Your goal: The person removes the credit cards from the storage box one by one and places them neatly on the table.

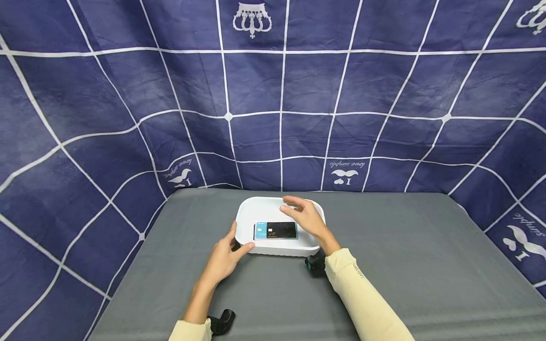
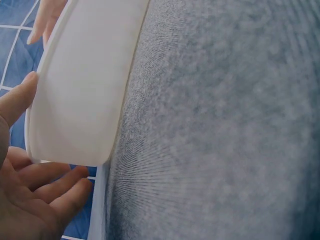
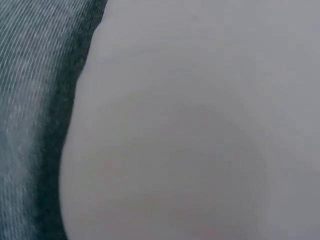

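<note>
A white plastic tray with rounded corners sits on the grey table. Inside it, toward the near side, lies a black card marked VIP, partly over a light-blue card. My left hand holds the tray's near-left corner, thumb at the near rim and fingers along the left end; the left wrist view shows the thumb at the rim of the tray. Over the tray's right part hangs my right hand, fingers loosely bent, with nothing in it. The right wrist view shows mostly the tray's blurred wall, not the hand.
The grey cloth-covered table spreads out on both sides of the tray. A blue curtain with white lines hangs behind the table and at its sides. Black wrist devices are worn on both arms.
</note>
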Demonstrator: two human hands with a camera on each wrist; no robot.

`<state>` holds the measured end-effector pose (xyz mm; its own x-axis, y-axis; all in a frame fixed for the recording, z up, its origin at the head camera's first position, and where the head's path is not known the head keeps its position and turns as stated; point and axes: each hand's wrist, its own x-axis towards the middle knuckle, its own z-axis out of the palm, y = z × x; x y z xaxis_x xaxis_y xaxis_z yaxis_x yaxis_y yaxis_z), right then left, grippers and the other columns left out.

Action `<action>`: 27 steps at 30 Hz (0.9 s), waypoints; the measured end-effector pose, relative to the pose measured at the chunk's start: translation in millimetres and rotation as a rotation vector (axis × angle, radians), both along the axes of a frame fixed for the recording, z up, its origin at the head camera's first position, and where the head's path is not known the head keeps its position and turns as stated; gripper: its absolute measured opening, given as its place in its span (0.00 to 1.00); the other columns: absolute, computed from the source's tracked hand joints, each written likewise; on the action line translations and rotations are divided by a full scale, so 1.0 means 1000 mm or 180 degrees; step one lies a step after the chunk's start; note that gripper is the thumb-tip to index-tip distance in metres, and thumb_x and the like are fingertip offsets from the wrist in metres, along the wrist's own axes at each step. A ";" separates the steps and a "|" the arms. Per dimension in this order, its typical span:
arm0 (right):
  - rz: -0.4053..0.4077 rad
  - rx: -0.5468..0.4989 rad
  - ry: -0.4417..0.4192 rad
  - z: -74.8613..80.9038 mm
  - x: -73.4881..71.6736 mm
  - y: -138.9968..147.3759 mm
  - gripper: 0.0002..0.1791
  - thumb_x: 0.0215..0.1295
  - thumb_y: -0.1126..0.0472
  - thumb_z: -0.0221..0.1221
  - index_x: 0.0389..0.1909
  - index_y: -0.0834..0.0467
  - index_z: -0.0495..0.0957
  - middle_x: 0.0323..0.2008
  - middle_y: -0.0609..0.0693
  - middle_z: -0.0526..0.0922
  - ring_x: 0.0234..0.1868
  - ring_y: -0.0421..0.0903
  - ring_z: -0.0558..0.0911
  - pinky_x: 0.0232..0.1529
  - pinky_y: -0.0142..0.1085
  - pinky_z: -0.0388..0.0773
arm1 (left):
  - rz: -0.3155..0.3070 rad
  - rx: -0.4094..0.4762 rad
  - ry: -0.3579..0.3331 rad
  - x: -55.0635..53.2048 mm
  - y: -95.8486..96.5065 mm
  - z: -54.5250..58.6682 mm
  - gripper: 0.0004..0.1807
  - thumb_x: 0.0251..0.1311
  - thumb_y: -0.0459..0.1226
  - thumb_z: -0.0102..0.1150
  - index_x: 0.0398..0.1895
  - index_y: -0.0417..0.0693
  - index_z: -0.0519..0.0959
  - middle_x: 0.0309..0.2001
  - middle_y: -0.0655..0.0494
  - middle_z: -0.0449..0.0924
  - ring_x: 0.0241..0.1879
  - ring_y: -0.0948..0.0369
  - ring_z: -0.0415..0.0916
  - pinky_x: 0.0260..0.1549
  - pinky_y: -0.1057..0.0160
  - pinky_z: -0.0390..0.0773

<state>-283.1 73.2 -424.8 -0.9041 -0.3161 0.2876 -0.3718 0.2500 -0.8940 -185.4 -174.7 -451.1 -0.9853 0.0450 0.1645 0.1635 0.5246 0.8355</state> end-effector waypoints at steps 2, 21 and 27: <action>0.0007 0.0080 -0.0042 -0.008 -0.003 0.001 0.26 0.67 0.57 0.63 0.61 0.67 0.75 0.58 0.62 0.78 0.61 0.56 0.75 0.62 0.50 0.67 | -0.0007 0.0032 -0.0022 0.001 0.002 0.000 0.50 0.61 0.45 0.68 0.74 0.26 0.50 0.72 0.32 0.53 0.63 0.40 0.66 0.58 0.48 0.68; 0.0209 0.1292 -0.0081 -0.017 -0.003 -0.007 0.30 0.64 0.45 0.63 0.62 0.58 0.78 0.59 0.51 0.79 0.64 0.49 0.74 0.62 0.44 0.67 | 0.0204 -0.0030 -0.0035 0.001 0.005 0.003 0.48 0.62 0.46 0.67 0.72 0.24 0.53 0.67 0.27 0.60 0.61 0.39 0.69 0.56 0.48 0.70; 0.0294 0.1534 -0.0200 -0.019 -0.004 -0.006 0.32 0.67 0.43 0.60 0.65 0.59 0.75 0.60 0.53 0.78 0.64 0.49 0.73 0.63 0.43 0.66 | 0.0202 0.0024 -0.0092 -0.001 0.008 0.002 0.48 0.62 0.45 0.67 0.72 0.25 0.53 0.66 0.28 0.62 0.61 0.40 0.69 0.56 0.48 0.70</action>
